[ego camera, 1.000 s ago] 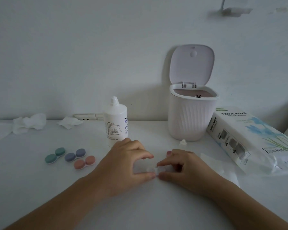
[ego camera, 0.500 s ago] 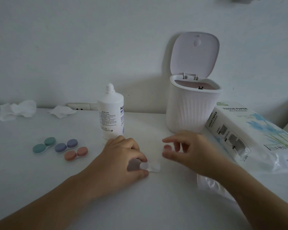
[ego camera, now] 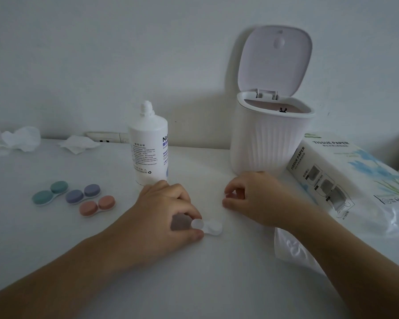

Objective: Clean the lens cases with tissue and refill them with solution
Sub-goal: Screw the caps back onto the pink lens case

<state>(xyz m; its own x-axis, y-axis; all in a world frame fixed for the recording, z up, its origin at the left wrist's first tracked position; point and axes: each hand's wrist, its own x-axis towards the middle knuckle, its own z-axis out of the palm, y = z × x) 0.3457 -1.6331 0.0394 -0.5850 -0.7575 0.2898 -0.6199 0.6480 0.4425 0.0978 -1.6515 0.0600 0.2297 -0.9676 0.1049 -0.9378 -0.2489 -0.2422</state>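
A small white lens case (ego camera: 213, 228) lies on the white table. My left hand (ego camera: 164, 210) pinches its left end between thumb and forefinger. My right hand (ego camera: 258, 199) hovers to the right of it, apart from the case, with its fingers curled; whether it holds anything is hidden. The uncapped white solution bottle (ego camera: 149, 153) stands upright just behind my left hand. Three closed lens cases lie at the left: green (ego camera: 50, 195), purple (ego camera: 83, 196) and orange (ego camera: 97, 205). A loose tissue sheet (ego camera: 293, 247) lies under my right forearm.
A white ribbed bin (ego camera: 270, 143) with its lid up stands against the wall behind my right hand. The tissue paper pack (ego camera: 355, 180) lies at the right. Crumpled tissues (ego camera: 16, 139) and another tissue (ego camera: 78, 143) sit far left by the wall socket (ego camera: 104, 137).
My right hand let go of the white case and moved up and right toward the bin. My left hand keeps hold of the case. The camera tilted slightly.
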